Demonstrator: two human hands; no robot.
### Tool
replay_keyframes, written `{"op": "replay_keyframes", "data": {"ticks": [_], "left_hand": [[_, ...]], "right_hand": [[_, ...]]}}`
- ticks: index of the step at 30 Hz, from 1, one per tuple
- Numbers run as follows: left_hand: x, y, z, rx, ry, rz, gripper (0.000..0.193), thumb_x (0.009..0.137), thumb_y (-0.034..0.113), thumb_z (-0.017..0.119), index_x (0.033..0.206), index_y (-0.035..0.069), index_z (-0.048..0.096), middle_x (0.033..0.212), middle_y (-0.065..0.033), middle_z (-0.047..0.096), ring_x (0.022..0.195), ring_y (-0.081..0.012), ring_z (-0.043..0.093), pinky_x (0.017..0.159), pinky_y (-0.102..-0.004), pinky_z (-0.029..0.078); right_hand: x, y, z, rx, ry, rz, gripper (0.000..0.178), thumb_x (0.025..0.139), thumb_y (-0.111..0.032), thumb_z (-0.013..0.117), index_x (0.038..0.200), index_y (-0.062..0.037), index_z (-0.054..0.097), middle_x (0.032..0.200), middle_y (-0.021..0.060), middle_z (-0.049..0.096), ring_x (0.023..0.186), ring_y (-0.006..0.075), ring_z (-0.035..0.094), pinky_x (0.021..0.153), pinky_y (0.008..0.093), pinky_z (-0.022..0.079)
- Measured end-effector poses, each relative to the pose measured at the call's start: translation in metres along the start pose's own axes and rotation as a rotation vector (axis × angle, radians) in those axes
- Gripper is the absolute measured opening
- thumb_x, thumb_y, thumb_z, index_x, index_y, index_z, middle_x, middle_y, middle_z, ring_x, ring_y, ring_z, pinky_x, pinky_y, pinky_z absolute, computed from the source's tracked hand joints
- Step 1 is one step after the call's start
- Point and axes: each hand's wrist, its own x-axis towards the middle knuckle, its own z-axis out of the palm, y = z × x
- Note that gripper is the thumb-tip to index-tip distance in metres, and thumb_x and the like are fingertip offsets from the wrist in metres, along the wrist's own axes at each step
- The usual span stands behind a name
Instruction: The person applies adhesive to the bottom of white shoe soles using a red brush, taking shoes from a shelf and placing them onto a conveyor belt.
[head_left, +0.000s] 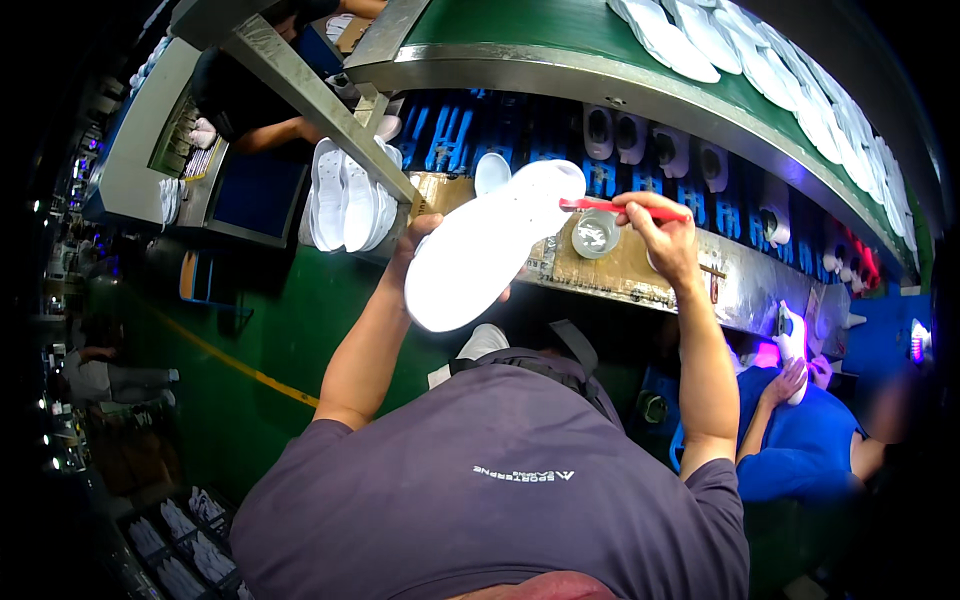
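Note:
My left hand (416,242) is closed around a large white shoe sole (480,250), held tilted above the bench edge; part of the hand is hidden behind it. My right hand (662,236) pinches a red-handled brush (592,205). Its tip meets or nearly meets the sole's right edge, close to the far end. Just below the brush, a clear cup (596,236) with whitish contents stands on the cardboard-covered bench (640,272). A small white oval dish (491,172) shows partly behind the sole.
Stacked white soles (345,205) stand left of the bench. Beyond it, shoes (630,135) sit on a rack with blue holders (450,135). Above runs a green conveyor (520,25) carrying white soles (690,40). A person in blue (800,450) handles a shoe at right.

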Motion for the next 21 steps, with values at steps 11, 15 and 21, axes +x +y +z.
{"op": "replay_keyframes", "data": {"ticks": [11,15,21], "left_hand": [[0.012,0.017,-0.024,0.614,0.230,0.279,0.103,0.083,0.053,0.076,0.155,-0.005,0.031,0.142,-0.0187,0.054,0.129,-0.0253,0.058,0.107,-0.0363,0.050],[0.013,0.016,-0.024,0.669,0.221,0.259,0.109,0.078,0.050,0.081,0.156,-0.006,0.030,0.143,-0.0210,0.055,0.129,-0.0277,0.060,0.104,-0.0381,0.053],[-0.006,0.032,-0.010,0.678,0.314,0.433,0.105,0.074,0.042,0.083,0.152,-0.008,0.033,0.138,-0.0210,0.054,0.126,-0.0315,0.058,0.105,-0.0394,0.051]], "right_hand": [[-0.031,-0.042,0.035,0.154,-0.172,-0.028,0.021,0.099,-0.008,0.061,0.108,0.0045,0.075,0.089,0.0083,0.075,0.084,0.0141,0.067,0.080,0.0275,0.052],[0.004,-0.037,0.037,0.145,0.025,-0.084,0.023,0.101,-0.014,0.064,0.115,0.0001,0.076,0.096,0.0069,0.076,0.090,0.0129,0.068,0.088,0.0273,0.052],[-0.020,-0.040,0.045,0.034,-0.152,-0.182,0.018,0.098,-0.006,0.062,0.107,0.0024,0.075,0.088,0.0079,0.073,0.083,0.0154,0.067,0.080,0.0276,0.052]]}}
